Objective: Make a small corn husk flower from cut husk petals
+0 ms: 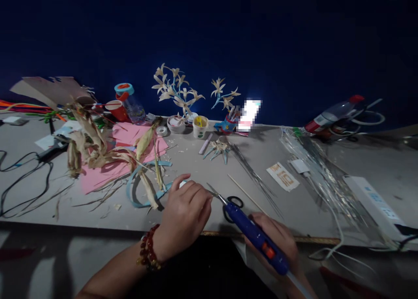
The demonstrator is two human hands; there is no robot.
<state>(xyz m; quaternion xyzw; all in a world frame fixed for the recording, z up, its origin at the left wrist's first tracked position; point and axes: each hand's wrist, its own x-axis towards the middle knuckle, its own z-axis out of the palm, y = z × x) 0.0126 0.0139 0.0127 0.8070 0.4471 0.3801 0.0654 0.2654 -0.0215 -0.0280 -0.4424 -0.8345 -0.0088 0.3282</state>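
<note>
My right hand (276,240) is wrapped round a blue glue gun (253,233) with an orange trigger, its metal nozzle pointing up and left. The nozzle tip meets the fingertips of my left hand (184,212), which is closed in a pinch on something small I cannot make out. A red bead bracelet (148,249) sits on the left wrist. Black-handled scissors (233,203) lie on the grey table (196,168) just behind the gun. Light blue strips (140,190) curl on the table left of my left hand.
Dried corn husks (94,146) lie over pink paper (117,155) at the left. Husk flower sprays (174,90) stand at the back beside small cups (200,127). Thin wires (254,174), a wooden skewer (248,195), a power strip (375,203) and a bottle (333,113) lie to the right. Black cables (22,177) run far left.
</note>
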